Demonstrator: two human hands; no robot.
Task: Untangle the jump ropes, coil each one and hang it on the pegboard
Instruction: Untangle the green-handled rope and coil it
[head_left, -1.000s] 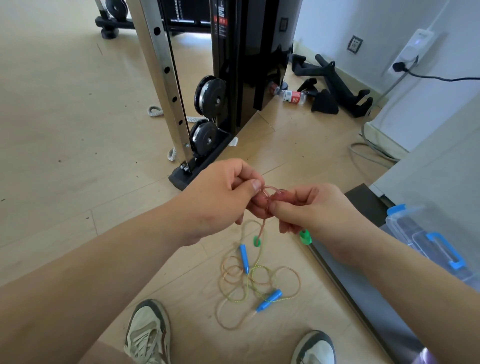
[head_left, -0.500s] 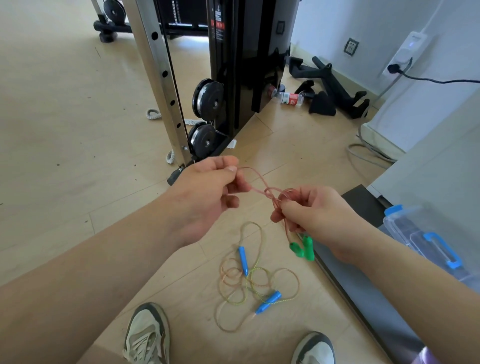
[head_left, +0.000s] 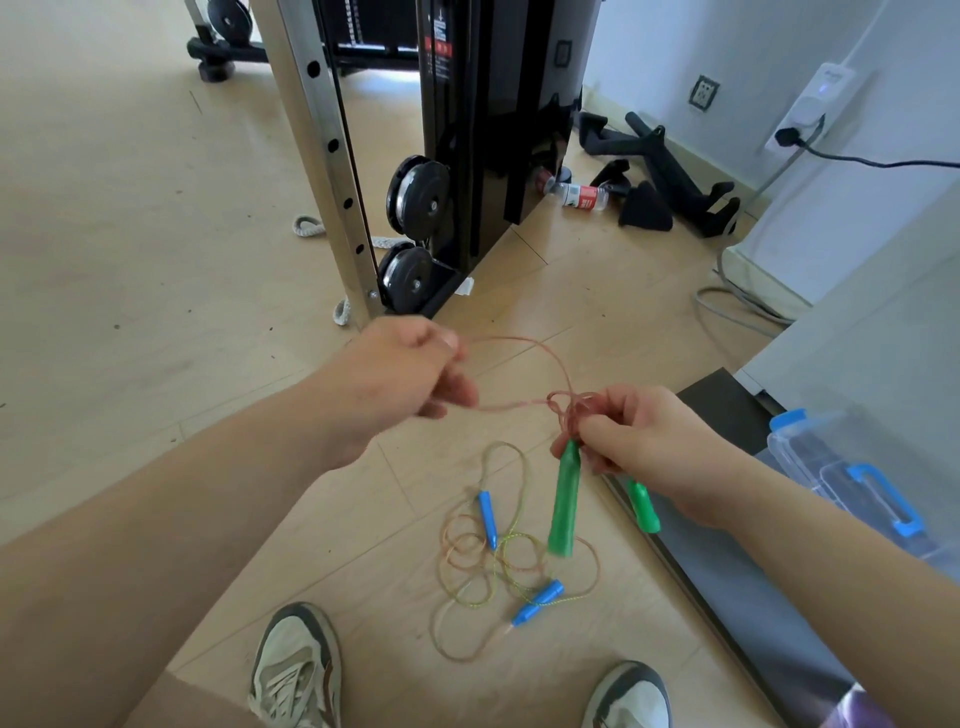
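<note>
A thin pink jump rope (head_left: 524, 348) stretches in a loop between my hands. My left hand (head_left: 400, 379) pinches one end of the loop. My right hand (head_left: 649, 441) grips the bunched pink coil and the tops of its two green handles (head_left: 563, 499), which hang down. On the floor below lies a tangle of pink and yellow-green rope (head_left: 488, 566) with two blue handles (head_left: 487, 519). No pegboard shows in this view.
A cable machine with a steel post (head_left: 322, 171) and black weight stack (head_left: 493, 130) stands ahead. A clear bin with blue latches (head_left: 857, 483) sits on a grey surface to the right. My shoes (head_left: 296, 670) flank the floor tangle. A bottle (head_left: 576, 196) lies by the wall.
My hands have moved apart, drawing a longer pink loop out of the knot. The green handles have dropped lower from my right hand.
</note>
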